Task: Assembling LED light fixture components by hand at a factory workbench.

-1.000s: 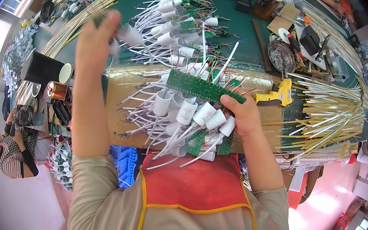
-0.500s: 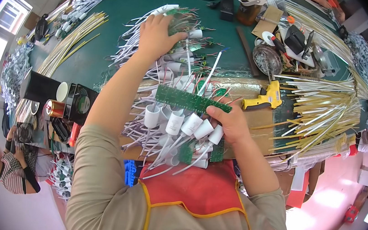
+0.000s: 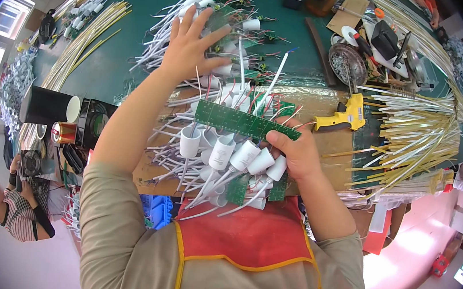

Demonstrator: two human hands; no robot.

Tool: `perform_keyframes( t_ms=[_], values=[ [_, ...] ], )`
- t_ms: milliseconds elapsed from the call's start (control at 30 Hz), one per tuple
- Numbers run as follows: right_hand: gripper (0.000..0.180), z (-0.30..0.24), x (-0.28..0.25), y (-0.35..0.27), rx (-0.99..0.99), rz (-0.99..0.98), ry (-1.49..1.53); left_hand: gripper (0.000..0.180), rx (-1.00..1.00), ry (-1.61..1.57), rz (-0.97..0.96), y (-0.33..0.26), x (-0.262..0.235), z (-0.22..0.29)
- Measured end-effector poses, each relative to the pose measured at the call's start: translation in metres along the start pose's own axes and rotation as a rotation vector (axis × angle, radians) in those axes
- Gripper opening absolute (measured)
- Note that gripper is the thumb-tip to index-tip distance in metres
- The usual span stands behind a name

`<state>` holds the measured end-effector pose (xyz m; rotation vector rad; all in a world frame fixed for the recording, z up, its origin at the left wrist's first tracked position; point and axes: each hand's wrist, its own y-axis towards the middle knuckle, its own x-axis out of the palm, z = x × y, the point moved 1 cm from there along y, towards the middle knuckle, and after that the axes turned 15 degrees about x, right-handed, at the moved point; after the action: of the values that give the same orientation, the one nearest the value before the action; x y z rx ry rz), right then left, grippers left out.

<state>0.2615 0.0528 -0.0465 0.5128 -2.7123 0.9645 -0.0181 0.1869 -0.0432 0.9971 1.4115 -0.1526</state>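
My right hand (image 3: 300, 153) grips one end of a long green circuit board (image 3: 240, 121) held level over the bench edge. Several white lamp sockets (image 3: 221, 154) on white wires hang under the board. My left hand (image 3: 191, 47) is stretched far forward, fingers spread, pressing on a pile of white sockets, wires and small green boards (image 3: 235, 18) on the dark green tabletop. Nothing is clasped in that hand. More sockets and a small green board (image 3: 237, 188) lie below the held board, near my red apron.
A yellow glue gun (image 3: 342, 116) lies right of my right hand. Bundles of yellowish sleeved wires (image 3: 417, 138) fan out at right and more at far left (image 3: 82, 45). Black cylinder (image 3: 48, 106), copper coil (image 3: 63, 132) and fan sit left. A person (image 3: 9, 210) sits lower left.
My left arm has reached forward from a raised position and come down flat onto the far pile. The right hand keeps the green board almost where it was.
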Motion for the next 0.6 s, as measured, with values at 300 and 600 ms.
perform_keyframes(
  t_ms=[300, 600],
  values=[
    [0.034, -0.001, 0.0, 0.002, -0.045, 0.011, 0.035, 0.07, -0.007, 0.019, -0.082, 0.019, 0.015, -0.012],
    [0.029, -0.003, 0.005, -0.006, -0.061, -0.041, 0.088, 0.048, -0.693, -1.172, 0.258, -0.042, -0.07, 0.037]
  ],
)
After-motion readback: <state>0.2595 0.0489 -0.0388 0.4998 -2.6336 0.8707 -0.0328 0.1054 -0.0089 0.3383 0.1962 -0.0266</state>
